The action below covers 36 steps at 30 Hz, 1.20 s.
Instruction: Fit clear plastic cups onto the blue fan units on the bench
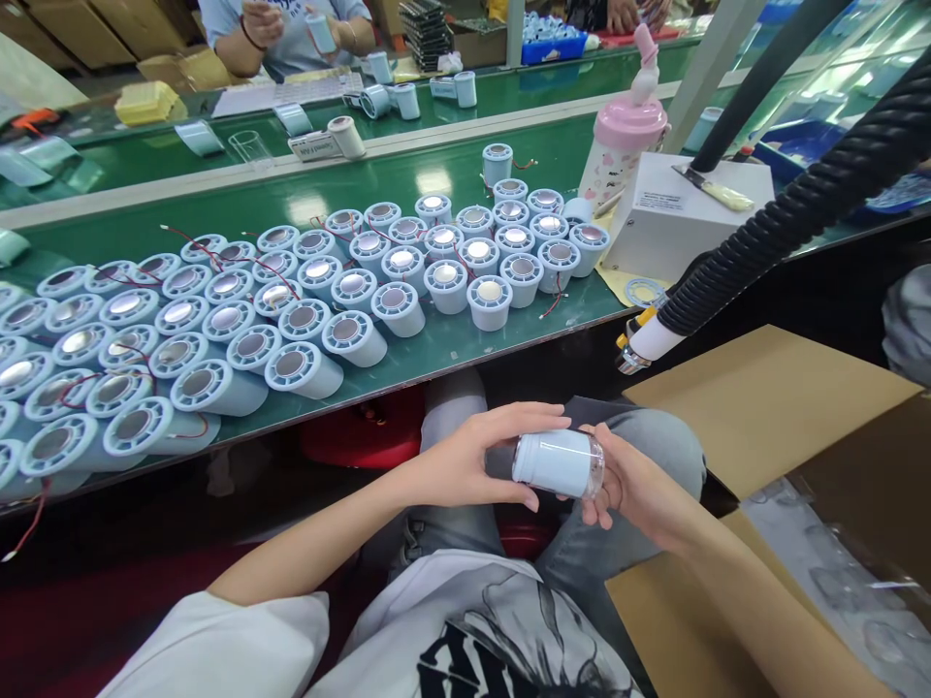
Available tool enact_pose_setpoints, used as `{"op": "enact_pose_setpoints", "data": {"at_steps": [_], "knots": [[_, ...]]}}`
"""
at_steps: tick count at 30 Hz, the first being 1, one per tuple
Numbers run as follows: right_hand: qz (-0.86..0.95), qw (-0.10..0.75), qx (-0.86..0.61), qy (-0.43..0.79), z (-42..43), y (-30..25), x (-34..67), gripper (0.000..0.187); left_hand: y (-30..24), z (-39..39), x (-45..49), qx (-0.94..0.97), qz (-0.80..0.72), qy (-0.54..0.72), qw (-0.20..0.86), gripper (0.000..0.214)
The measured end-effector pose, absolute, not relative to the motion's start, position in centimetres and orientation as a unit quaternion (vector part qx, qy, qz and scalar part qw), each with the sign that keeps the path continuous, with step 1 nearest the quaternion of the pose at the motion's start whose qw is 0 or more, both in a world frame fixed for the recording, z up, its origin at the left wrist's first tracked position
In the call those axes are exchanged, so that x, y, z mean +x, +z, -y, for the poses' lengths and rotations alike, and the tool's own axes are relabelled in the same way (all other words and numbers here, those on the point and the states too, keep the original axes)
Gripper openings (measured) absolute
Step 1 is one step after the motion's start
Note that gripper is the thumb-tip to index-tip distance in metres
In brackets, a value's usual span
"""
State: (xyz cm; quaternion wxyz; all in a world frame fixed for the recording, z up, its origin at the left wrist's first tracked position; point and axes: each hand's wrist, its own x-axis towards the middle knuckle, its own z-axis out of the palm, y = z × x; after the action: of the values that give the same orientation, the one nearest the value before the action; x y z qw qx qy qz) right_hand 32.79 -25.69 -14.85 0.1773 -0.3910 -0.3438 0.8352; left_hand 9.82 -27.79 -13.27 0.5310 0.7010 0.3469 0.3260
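Note:
A light-blue plastic cylinder (pixel 557 462) lies sideways above my lap, with a clear plastic cover (pixel 596 465) over its right end. My right hand (pixel 629 480) grips that covered end, fingers curled beneath it. Around the cylinder's left end, my left hand (pixel 476 456) is open, fingers above and thumb below, with a gap at the palm. Whether its fingertips touch the cylinder I cannot tell. Rows of similar light-blue cylinders (pixel 302 364) with round metallic tops stand on the green bench, several trailing thin red and black wires.
A black corrugated hose (pixel 786 194) with a white nozzle hangs at the right. Below it sits an open cardboard box (pixel 771 407) holding clear plastic pieces (pixel 836 582). A pink-lidded bottle (pixel 626 136) and a white box-shaped device (pixel 676 213) stand on the bench. Across it, a co-worker's hands (pixel 262 24) handle parts.

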Motion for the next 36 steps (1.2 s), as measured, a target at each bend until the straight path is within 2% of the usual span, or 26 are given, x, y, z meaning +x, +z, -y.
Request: {"op": "enact_pose_setpoints", "data": {"at_steps": [3, 6, 9, 10, 12, 15, 17, 19, 21, 24, 26, 32, 36], "knots": [[0.308, 0.127, -0.392, 0.858, 25.6, -14.7, 32.8, 0.055, -13.4, 27.8, 9.9, 0.716, -0.336, 0.336, 0.511, 0.072], [0.279, 0.084, -0.396, 0.871, 25.5, -14.5, 32.8, 0.069, -13.3, 28.0, 10.2, 0.715, -0.339, 0.342, 0.507, 0.067], [0.302, 0.066, -0.385, 0.870, 25.6, -15.0, 32.9, 0.075, -13.0, 28.3, 10.5, 0.692, -0.366, 0.334, 0.524, 0.061], [0.327, 0.083, -0.376, 0.863, 25.7, -15.3, 33.0, 0.074, -12.9, 28.3, 10.6, 0.678, -0.381, 0.329, 0.536, 0.060], [0.410, 0.174, -0.359, 0.820, 25.8, -15.8, 33.2, 0.067, -12.7, 28.5, 10.6, 0.636, -0.407, 0.323, 0.570, 0.060], [0.607, 0.338, -0.323, 0.643, 25.7, -16.2, 33.9, 0.065, -12.6, 28.5, 10.5, 0.568, -0.421, 0.330, 0.626, 0.062], [0.739, 0.360, -0.273, 0.499, 25.5, -16.0, 34.2, 0.065, -12.5, 28.5, 10.4, 0.541, -0.422, 0.324, 0.652, 0.063], [0.808, 0.334, -0.241, 0.420, 25.3, -15.7, 34.4, 0.058, -12.5, 28.5, 10.3, 0.533, -0.424, 0.302, 0.667, 0.063], [0.788, 0.314, -0.257, 0.464, 25.2, -15.4, 34.4, 0.053, -12.3, 28.4, 10.2, 0.547, -0.419, 0.292, 0.664, 0.067], [0.632, 0.293, -0.287, 0.657, 25.3, -15.2, 34.1, 0.047, -12.1, 28.1, 10.1, 0.589, -0.390, 0.310, 0.636, 0.073], [0.544, 0.279, -0.287, 0.737, 25.4, -15.2, 34.0, 0.044, -12.0, 28.0, 10.0, 0.594, -0.373, 0.316, 0.639, 0.072], [0.524, 0.242, -0.352, 0.737, 25.7, -15.5, 33.9, 0.051, -12.8, 28.2, 9.9, 0.517, -0.346, 0.299, 0.724, 0.079], [0.508, 0.248, -0.372, 0.736, 26.5, -16.1, 32.8, 0.051, -13.4, 28.1, 9.6, 0.485, -0.365, 0.265, 0.749, 0.079]]}}
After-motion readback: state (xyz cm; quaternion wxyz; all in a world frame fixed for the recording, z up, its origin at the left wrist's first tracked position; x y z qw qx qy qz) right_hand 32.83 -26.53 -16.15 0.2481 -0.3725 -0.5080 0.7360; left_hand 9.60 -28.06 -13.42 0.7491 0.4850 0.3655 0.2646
